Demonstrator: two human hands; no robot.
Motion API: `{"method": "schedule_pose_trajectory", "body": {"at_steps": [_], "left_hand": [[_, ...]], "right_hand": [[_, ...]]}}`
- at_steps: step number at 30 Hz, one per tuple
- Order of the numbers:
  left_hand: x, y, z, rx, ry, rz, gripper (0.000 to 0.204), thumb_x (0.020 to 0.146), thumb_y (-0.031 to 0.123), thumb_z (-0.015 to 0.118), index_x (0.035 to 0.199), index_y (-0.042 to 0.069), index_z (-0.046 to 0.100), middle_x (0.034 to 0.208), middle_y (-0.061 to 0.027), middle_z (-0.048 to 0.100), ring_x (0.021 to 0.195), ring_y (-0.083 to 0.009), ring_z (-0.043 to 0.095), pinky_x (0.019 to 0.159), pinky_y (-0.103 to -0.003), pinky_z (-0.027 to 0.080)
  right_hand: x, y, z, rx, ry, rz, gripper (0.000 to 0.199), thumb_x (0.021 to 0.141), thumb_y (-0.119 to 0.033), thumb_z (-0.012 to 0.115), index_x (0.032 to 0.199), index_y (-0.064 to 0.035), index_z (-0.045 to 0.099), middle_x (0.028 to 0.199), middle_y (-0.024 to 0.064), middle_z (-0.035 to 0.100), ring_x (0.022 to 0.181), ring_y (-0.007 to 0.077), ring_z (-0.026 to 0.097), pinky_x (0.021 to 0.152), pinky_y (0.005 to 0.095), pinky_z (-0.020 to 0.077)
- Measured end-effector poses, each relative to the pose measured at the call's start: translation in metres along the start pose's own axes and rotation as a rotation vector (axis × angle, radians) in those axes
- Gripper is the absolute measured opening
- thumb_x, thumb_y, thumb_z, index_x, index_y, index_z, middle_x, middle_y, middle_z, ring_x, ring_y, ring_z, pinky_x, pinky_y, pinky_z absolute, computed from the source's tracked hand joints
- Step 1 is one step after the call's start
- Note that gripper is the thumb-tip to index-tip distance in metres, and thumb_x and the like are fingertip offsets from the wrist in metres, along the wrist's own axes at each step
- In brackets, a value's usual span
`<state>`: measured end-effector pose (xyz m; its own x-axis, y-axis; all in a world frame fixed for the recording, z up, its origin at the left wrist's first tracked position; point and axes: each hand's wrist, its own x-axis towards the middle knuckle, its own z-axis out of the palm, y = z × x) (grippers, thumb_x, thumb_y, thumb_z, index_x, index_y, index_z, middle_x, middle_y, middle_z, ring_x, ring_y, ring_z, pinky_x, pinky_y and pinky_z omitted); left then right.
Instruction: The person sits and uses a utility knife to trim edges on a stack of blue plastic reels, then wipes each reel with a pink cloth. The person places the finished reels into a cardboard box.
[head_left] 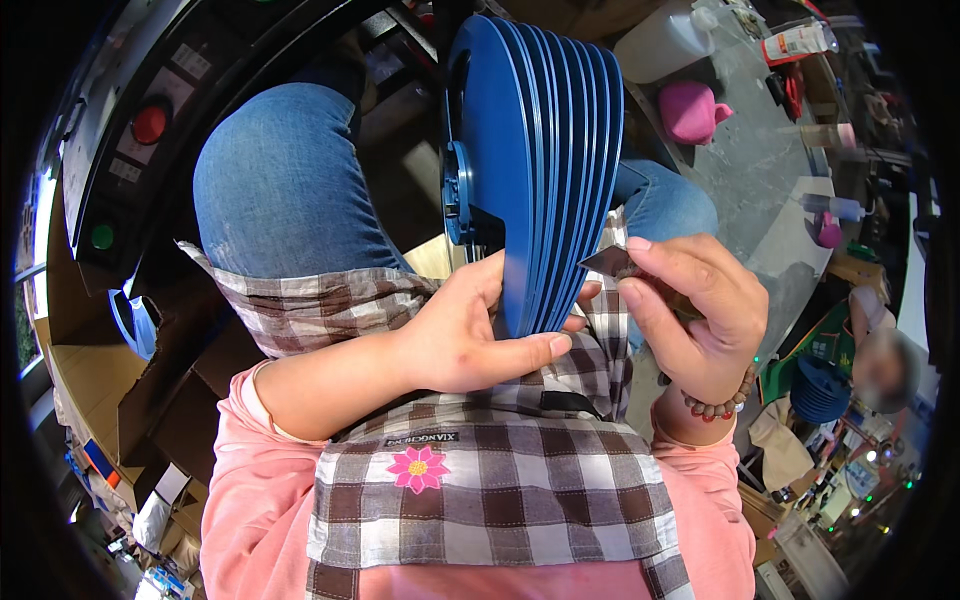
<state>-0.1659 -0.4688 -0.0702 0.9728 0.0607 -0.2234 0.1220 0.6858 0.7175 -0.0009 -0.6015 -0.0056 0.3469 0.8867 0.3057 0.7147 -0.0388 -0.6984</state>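
Note:
A tall stack of blue, thin-edged rounded plates (545, 170) stands in front of me, its ridged side facing right. My left hand (460, 335) is closed round its lower end, with the thumb across the front and some fingertips showing past the right edge. Between the thumb and forefinger of my right hand (705, 320) is a small dark flat blade (606, 262) with a pointed tip. That tip is at the right edge of the plates; whether it touches them I cannot tell.
A black machine panel with a red button (150, 122) and a green button (102, 236) stands at left, above cardboard boxes (90, 390). On the grey table (750, 190) at right are a pink mug (690, 112) and a whitish jug (665, 45). Farther right, another person is near a blue ribbed part (820, 388).

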Motion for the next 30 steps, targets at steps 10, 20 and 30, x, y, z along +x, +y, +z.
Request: {"method": "schedule_pose_trajectory", "body": {"at_steps": [10,20,30], "left_hand": [[0.002,0.001,0.001,-0.001,-0.001,-0.008,0.042,0.085,0.004,0.068,0.124,-0.001,0.052,0.105,-0.004,0.062,0.098,-0.0085,0.058,0.087,-0.026,0.048],[0.002,0.003,-0.004,0.135,-0.05,-0.025,0.064,0.084,-0.007,0.063,0.141,-0.001,0.034,0.13,-0.0143,0.054,0.118,-0.0201,0.055,0.102,-0.037,0.046],[0.001,0.0,0.0,-0.009,0.002,-0.017,0.042,0.085,0.004,0.069,0.123,-0.001,0.052,0.106,-0.0047,0.063,0.098,-0.0084,0.058,0.087,-0.026,0.048]], "right_hand": [[0.007,-0.004,0.0,-0.075,0.0,-0.027,0.029,0.071,0.005,0.074,0.099,0.0019,0.069,0.08,0.0106,0.066,0.062,0.0158,0.062,0.054,0.0235,0.047],[0.001,-0.003,-0.01,-0.073,-0.247,-0.117,0.03,0.067,-0.004,0.078,0.097,-0.0043,0.072,0.072,0.0056,0.063,0.056,0.0193,0.06,0.048,0.0287,0.0447],[0.007,0.001,-0.003,-0.051,-0.048,-0.09,0.034,0.071,0.006,0.073,0.104,0.0021,0.069,0.079,0.0112,0.065,0.062,0.0145,0.06,0.053,0.0226,0.0429]]}}
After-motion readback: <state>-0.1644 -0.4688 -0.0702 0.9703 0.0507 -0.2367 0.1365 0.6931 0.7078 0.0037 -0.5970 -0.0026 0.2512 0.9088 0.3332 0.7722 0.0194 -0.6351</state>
